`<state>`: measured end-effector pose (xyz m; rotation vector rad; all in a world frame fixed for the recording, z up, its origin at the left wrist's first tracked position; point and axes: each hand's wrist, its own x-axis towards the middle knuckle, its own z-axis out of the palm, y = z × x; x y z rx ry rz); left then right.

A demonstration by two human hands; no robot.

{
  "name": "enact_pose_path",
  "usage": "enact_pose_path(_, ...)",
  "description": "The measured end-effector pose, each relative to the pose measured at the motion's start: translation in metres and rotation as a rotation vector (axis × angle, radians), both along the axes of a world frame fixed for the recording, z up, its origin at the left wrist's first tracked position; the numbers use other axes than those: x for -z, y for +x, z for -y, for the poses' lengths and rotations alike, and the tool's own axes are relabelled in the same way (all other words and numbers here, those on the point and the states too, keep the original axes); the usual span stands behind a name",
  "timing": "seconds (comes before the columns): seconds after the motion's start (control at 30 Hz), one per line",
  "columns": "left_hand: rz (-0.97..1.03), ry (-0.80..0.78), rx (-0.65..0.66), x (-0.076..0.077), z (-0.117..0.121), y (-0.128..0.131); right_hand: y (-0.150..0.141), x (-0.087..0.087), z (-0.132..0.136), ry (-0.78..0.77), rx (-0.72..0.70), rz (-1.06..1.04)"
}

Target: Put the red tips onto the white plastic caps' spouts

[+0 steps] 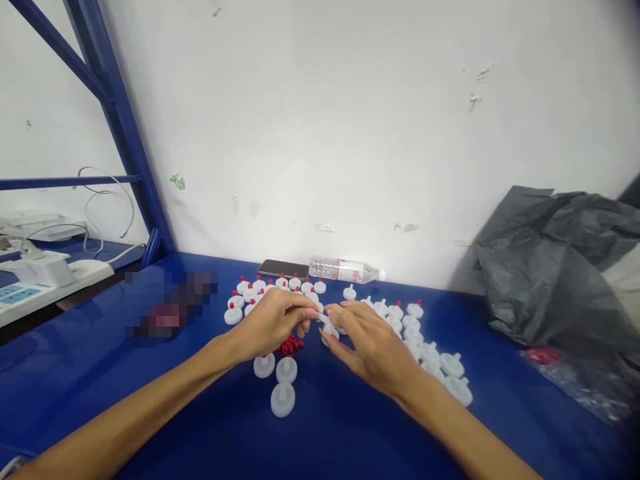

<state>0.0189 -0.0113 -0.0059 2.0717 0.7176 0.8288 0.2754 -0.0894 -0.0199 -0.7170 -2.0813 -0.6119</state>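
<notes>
Over the middle of the blue table my right hand [373,340] holds a white plastic nozzle cap [330,331], a round base with a thin spout tilted up to the left. My left hand [280,317] is closed in a pinch at the tip of that spout; whatever is between its fingertips is hidden. Below the left hand lies a small heap of red tips [290,345]. Several white caps with red tips stand behind the left hand, among them a capped one [233,314]. To the right are several more white caps [453,365], mostly without red tips.
Along the wall lie a dark phone [283,269] and a clear plastic bottle [345,269] on its side. A grey plastic bag [565,260] and a clear bag [575,383] are at the right. At the left are a blue metal frame [127,127] and a power strip [50,287].
</notes>
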Motion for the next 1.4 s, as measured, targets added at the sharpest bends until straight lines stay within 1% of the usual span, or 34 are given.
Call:
enact_pose_path(0.13,-0.032,-0.122,0.043,-0.010,0.004,0.001,-0.003,-0.001,0.000,0.040,0.010,0.052)
enact_pose_path(0.23,-0.008,-0.116,0.033,-0.016,0.002,0.001,-0.005,-0.005,-0.001,0.013,0.015,0.038)
enact_pose_path(0.3,-0.019,-0.042,0.003,-0.016,-0.001,0.000,-0.004,-0.009,-0.003,-0.034,0.038,0.040)
enact_pose_path(0.4,-0.104,0.137,-0.089,-0.011,-0.009,-0.004,0.005,-0.013,-0.008,-0.088,0.140,0.054)
enact_pose_path(0.47,-0.219,0.264,-0.162,-0.005,-0.014,-0.008,0.016,-0.013,-0.012,-0.143,0.228,0.026)
enact_pose_path(0.53,-0.360,0.358,-0.214,-0.001,-0.017,-0.011,0.028,-0.010,-0.017,-0.234,0.294,-0.030)
enact_pose_path(0.63,-0.518,0.412,-0.185,0.000,-0.016,-0.015,0.043,-0.005,-0.023,-0.364,0.351,-0.092)
enact_pose_path(0.7,-0.560,0.414,-0.148,-0.002,-0.014,-0.016,0.049,-0.001,-0.025,-0.413,0.358,-0.084)
enact_pose_path(0.77,-0.577,0.413,-0.151,-0.002,-0.012,-0.016,0.051,0.000,-0.026,-0.440,0.348,-0.056)
enact_pose_path(0.9,-0.559,0.406,-0.133,0.001,-0.016,-0.016,0.049,0.000,-0.025,-0.486,0.322,0.004)
enact_pose_path(1.0,-0.520,0.327,-0.079,0.000,-0.020,-0.018,0.047,-0.001,-0.022,-0.537,0.319,0.039)
enact_pose_path(1.1,-0.495,0.197,0.013,-0.006,-0.020,-0.020,0.047,-0.002,-0.020,-0.597,0.329,0.060)
enact_pose_path(1.17,-0.476,0.140,0.063,-0.011,-0.016,-0.021,0.050,-0.004,-0.021,-0.591,0.353,0.060)
enact_pose_path(1.23,-0.469,0.125,0.075,-0.014,-0.012,-0.022,0.055,-0.004,-0.024,-0.560,0.393,0.055)
enact_pose_path(1.4,-0.512,0.153,0.035,-0.009,-0.010,-0.020,0.071,0.000,-0.036,-0.543,0.466,0.061)
